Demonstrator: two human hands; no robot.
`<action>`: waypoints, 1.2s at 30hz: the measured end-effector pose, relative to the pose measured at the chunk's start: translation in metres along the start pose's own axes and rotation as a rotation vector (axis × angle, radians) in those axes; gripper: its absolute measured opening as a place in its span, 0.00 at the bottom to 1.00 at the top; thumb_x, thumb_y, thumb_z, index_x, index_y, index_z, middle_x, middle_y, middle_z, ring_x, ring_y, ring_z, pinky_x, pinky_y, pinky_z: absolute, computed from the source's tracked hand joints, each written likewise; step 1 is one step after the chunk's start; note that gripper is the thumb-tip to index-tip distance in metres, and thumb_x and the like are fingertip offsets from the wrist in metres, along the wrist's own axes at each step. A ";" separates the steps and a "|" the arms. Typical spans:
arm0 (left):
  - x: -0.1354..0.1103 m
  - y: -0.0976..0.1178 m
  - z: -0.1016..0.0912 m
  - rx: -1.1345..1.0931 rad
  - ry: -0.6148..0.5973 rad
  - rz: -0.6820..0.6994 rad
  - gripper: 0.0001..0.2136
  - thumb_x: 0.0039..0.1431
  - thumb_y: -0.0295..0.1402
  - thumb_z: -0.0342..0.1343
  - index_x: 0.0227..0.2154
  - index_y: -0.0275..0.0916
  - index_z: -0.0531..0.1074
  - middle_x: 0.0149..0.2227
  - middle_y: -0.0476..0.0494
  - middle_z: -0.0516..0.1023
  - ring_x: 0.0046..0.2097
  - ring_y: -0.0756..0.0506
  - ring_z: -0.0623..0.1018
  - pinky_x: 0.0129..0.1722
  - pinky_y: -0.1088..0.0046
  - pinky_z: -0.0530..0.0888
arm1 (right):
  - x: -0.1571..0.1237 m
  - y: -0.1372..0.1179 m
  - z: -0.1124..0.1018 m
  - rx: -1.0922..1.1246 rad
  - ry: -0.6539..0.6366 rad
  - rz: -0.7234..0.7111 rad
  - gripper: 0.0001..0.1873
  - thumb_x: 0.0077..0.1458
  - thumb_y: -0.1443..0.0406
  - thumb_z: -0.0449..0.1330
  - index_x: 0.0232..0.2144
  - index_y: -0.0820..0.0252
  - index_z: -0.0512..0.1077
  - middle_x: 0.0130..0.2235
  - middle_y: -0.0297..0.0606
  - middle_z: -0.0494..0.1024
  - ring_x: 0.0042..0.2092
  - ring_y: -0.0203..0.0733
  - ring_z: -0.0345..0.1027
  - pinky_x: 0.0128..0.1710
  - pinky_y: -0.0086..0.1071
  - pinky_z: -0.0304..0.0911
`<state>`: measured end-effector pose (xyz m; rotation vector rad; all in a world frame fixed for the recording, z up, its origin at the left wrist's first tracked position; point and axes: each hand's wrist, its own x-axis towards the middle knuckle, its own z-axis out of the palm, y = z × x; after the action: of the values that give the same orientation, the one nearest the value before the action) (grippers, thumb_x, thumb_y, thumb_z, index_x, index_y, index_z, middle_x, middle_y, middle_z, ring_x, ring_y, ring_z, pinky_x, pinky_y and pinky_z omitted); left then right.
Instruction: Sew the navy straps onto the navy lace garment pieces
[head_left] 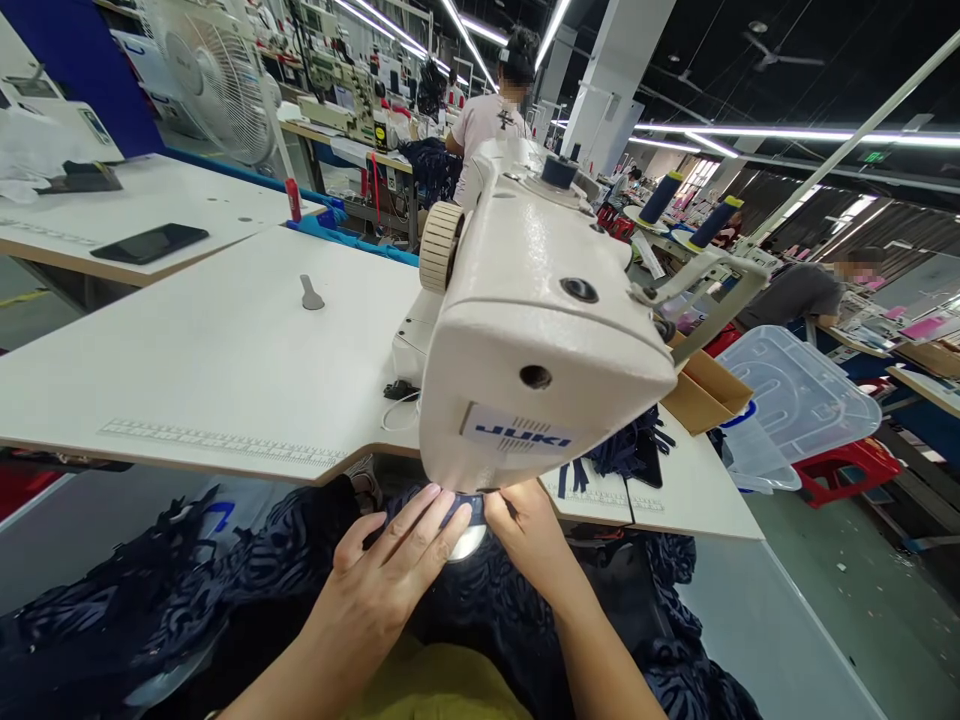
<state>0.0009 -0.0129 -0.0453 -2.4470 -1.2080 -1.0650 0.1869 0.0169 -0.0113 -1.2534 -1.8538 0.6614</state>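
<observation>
A white JUKI sewing machine point(547, 340) fills the middle of the view, its head end facing me. Under the head lies the edge of a dark navy patterned fabric point(480, 605), its needle area hidden by the machine. My left hand point(382, 580) rests on the fabric edge with fingers stretched out and flat. My right hand point(532, 530) is closed, thumb and fingers pinching the same edge just to the right. Between the hands shows a plain navy strip point(474, 508), with a bright light spot below it. More of the fabric hangs over my lap.
Navy cut strips point(630, 450) lie on the table right of the machine, near a cardboard box point(705, 390) and a clear plastic lid point(802, 385). A small grey metal piece point(311, 294) sits on the white tabletop point(225, 350). A phone point(150, 243) lies further left. A person point(487, 120) stands beyond.
</observation>
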 end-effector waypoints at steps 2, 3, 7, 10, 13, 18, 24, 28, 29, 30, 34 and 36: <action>0.001 0.000 -0.001 0.002 -0.002 -0.005 0.21 0.69 0.28 0.35 0.60 0.51 0.59 0.52 0.49 0.76 0.51 0.49 0.75 0.53 0.67 0.55 | -0.001 0.002 0.000 -0.010 -0.005 0.015 0.11 0.59 0.72 0.49 0.30 0.58 0.70 0.38 0.36 0.70 0.42 0.38 0.66 0.46 0.30 0.60; 0.002 0.001 -0.002 0.000 -0.005 -0.006 0.21 0.69 0.28 0.35 0.61 0.51 0.57 0.51 0.49 0.77 0.51 0.49 0.75 0.53 0.67 0.55 | -0.001 0.003 0.001 -0.013 -0.005 0.021 0.12 0.59 0.72 0.49 0.30 0.58 0.70 0.38 0.36 0.70 0.42 0.38 0.67 0.46 0.30 0.60; 0.006 0.004 -0.008 -0.024 -0.031 -0.027 0.22 0.69 0.27 0.35 0.62 0.51 0.54 0.52 0.48 0.76 0.52 0.48 0.75 0.53 0.68 0.55 | -0.003 0.004 0.000 -0.023 -0.017 0.030 0.12 0.59 0.72 0.49 0.28 0.58 0.70 0.38 0.36 0.71 0.43 0.39 0.66 0.47 0.31 0.60; 0.007 0.006 -0.009 -0.036 -0.032 -0.041 0.22 0.69 0.27 0.35 0.62 0.51 0.53 0.52 0.48 0.76 0.51 0.48 0.75 0.53 0.68 0.55 | -0.003 0.004 0.000 -0.027 -0.017 0.037 0.12 0.59 0.71 0.49 0.28 0.57 0.70 0.38 0.36 0.71 0.42 0.39 0.67 0.46 0.32 0.60; 0.006 0.006 -0.009 -0.031 -0.018 -0.037 0.22 0.68 0.27 0.36 0.62 0.51 0.53 0.51 0.48 0.77 0.51 0.48 0.75 0.53 0.67 0.54 | -0.002 0.003 0.000 -0.025 -0.007 0.041 0.12 0.59 0.71 0.49 0.29 0.57 0.71 0.38 0.36 0.72 0.42 0.39 0.67 0.46 0.31 0.61; 0.005 0.007 -0.008 -0.031 -0.037 -0.057 0.21 0.69 0.28 0.36 0.62 0.51 0.55 0.52 0.49 0.76 0.51 0.48 0.75 0.53 0.68 0.55 | -0.001 0.003 0.001 -0.008 -0.005 0.031 0.12 0.59 0.71 0.49 0.30 0.57 0.71 0.37 0.36 0.71 0.42 0.39 0.67 0.46 0.30 0.60; 0.007 0.008 -0.008 -0.049 -0.021 -0.062 0.21 0.69 0.28 0.36 0.61 0.51 0.57 0.52 0.48 0.76 0.51 0.48 0.75 0.52 0.67 0.55 | -0.003 0.004 0.001 -0.028 -0.007 0.034 0.12 0.59 0.71 0.48 0.31 0.58 0.71 0.37 0.36 0.71 0.42 0.39 0.66 0.47 0.31 0.59; 0.005 0.009 -0.006 -0.025 -0.008 -0.076 0.21 0.68 0.27 0.36 0.60 0.50 0.59 0.51 0.48 0.77 0.51 0.48 0.75 0.52 0.68 0.56 | -0.004 0.004 0.002 -0.025 -0.010 0.037 0.12 0.59 0.70 0.48 0.29 0.58 0.70 0.38 0.37 0.71 0.43 0.40 0.66 0.47 0.33 0.59; 0.004 0.008 -0.006 -0.018 -0.008 -0.079 0.21 0.68 0.27 0.36 0.60 0.49 0.59 0.51 0.47 0.77 0.51 0.48 0.75 0.52 0.68 0.57 | -0.004 0.004 0.002 -0.022 -0.009 0.043 0.12 0.59 0.70 0.49 0.28 0.58 0.70 0.37 0.37 0.71 0.43 0.40 0.66 0.47 0.33 0.59; 0.003 0.008 -0.005 -0.015 -0.009 -0.082 0.21 0.68 0.28 0.36 0.60 0.49 0.60 0.51 0.47 0.77 0.51 0.48 0.75 0.52 0.68 0.57 | -0.004 0.004 0.002 -0.020 -0.005 0.051 0.12 0.59 0.70 0.49 0.28 0.58 0.70 0.37 0.37 0.71 0.42 0.40 0.66 0.46 0.33 0.60; -0.001 0.006 -0.006 -0.031 -0.008 -0.098 0.20 0.68 0.28 0.36 0.58 0.46 0.64 0.52 0.44 0.76 0.53 0.48 0.74 0.54 0.69 0.56 | -0.004 0.004 0.004 -0.016 0.001 0.067 0.12 0.59 0.71 0.49 0.29 0.58 0.70 0.37 0.37 0.71 0.42 0.40 0.66 0.45 0.32 0.60; -0.002 0.005 -0.006 -0.044 -0.004 -0.105 0.20 0.68 0.29 0.36 0.57 0.46 0.65 0.52 0.43 0.76 0.53 0.47 0.73 0.55 0.69 0.56 | -0.004 0.004 0.005 -0.019 0.006 0.061 0.12 0.60 0.70 0.49 0.29 0.58 0.70 0.37 0.37 0.70 0.42 0.40 0.66 0.45 0.32 0.60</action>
<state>0.0005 -0.0198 -0.0415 -2.4429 -1.3418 -1.1274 0.1858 0.0145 -0.0187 -1.3271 -1.8268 0.6740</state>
